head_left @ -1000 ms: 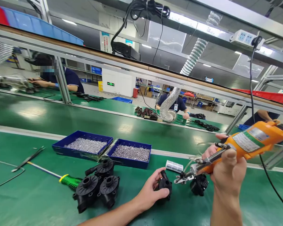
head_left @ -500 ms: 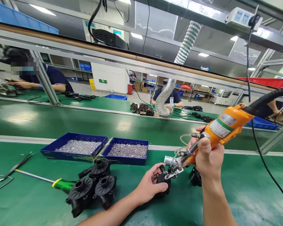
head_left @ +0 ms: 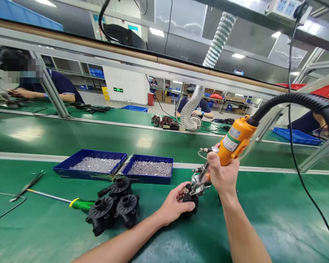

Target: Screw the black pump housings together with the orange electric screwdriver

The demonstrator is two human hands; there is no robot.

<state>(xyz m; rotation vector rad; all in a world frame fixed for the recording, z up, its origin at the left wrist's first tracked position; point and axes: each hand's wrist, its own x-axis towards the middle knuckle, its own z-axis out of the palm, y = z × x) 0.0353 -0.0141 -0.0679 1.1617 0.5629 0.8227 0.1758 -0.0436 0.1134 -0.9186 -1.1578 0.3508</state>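
My left hand [head_left: 175, 205] is closed around a black plastic pump housing [head_left: 191, 203] on the green bench, fingers at its far side and thumb in front. In my right hand [head_left: 224, 174] is an orange electric screwdriver [head_left: 232, 141], gripped around its body and slanting down to the left. Its metal nose meets the top of the housing; the exact contact point is hidden by the clamp parts. Left of my hands, several more black pump housings [head_left: 101, 212] stand grouped together. Beside them lies a screwdriver with a green and yellow handle [head_left: 83, 205].
Behind the housings sit two blue trays, one with small shiny parts [head_left: 68, 174], one with screws [head_left: 149, 179]. Tweezers [head_left: 27, 188] lie at the far left. A thick black cable [head_left: 296, 98] arches on the right. Co-workers sit across the bench beyond a metal frame.
My right hand has brought the electric screwdriver left and more upright, its nose now lower against the housing. My left hand keeps its hold. The view has shifted slightly.
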